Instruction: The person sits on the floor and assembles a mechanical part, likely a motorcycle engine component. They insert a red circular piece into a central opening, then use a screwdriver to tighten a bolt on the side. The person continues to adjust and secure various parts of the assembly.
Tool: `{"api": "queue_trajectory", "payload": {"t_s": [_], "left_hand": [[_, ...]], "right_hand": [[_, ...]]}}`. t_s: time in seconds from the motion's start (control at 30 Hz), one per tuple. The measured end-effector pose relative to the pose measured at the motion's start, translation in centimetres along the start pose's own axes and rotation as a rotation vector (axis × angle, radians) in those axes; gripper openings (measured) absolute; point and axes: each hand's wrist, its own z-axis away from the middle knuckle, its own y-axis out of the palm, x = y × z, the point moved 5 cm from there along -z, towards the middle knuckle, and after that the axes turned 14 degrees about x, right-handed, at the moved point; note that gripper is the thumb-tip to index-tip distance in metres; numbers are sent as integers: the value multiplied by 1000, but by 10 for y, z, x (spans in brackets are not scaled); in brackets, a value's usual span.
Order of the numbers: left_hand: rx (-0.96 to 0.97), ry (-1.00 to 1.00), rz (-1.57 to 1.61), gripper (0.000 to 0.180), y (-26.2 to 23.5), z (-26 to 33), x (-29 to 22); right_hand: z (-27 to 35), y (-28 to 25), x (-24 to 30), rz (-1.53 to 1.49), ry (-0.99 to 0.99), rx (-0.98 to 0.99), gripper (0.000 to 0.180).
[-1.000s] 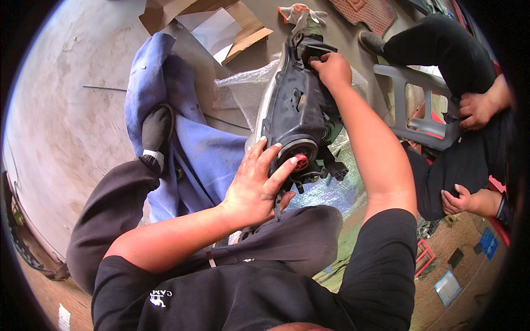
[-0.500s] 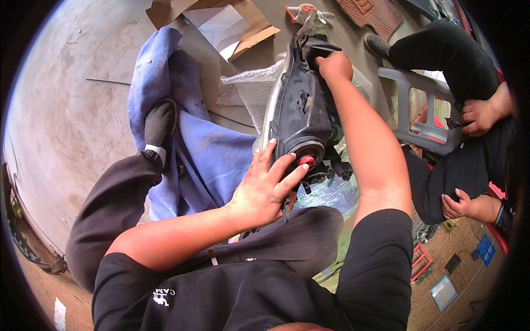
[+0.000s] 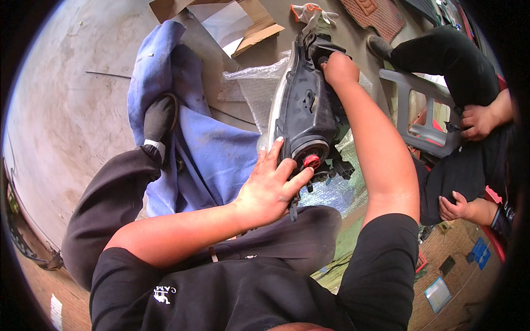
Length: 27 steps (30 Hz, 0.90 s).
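A car headlight [image 3: 305,105] with a black housing and a pale lens edge lies before me, back side up. At its near end is a round opening with a red plug-like part [image 3: 312,160]. My left hand [image 3: 270,185] grips this near end, fingers spread over the housing and one fingertip beside the red part. At the far end, my right hand [image 3: 340,69] is closed against an opening in the housing. Its fingertips are largely hidden there, so what they pinch cannot be made out.
Blue cloth [image 3: 207,160] and bubble wrap [image 3: 256,91] lie beside the headlight. An opened cardboard box [image 3: 259,25] and a white-orange glove [image 3: 314,15] are beyond. To the right, a grey plastic stool [image 3: 406,105] stands by another person, whose hands [image 3: 479,122] rest near their legs.
The headlight and both my hands sit slightly farther right in the picture. My right hand stays at the far opening and my left hand at the near end.
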Motion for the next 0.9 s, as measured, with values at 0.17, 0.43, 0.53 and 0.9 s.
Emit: {"api": "queue_trajectory", "payload": {"t_s": [0.17,0.43,0.53,0.9], "left_hand": [[46,13,-33,69,1,0,-2],[35,-3,-55,70,0,-1,-1],[41,-17,-41,64,-2,0,-1],[46,-30,-91,50,-6,-5,-5]], "right_hand": [[-5,-3,10,93,12,42,40],[-4,-7,13,188,-65,-1,25],[-1,-10,13,288,-201,-29,25],[-31,6,14,371,-215,24,28]]}}
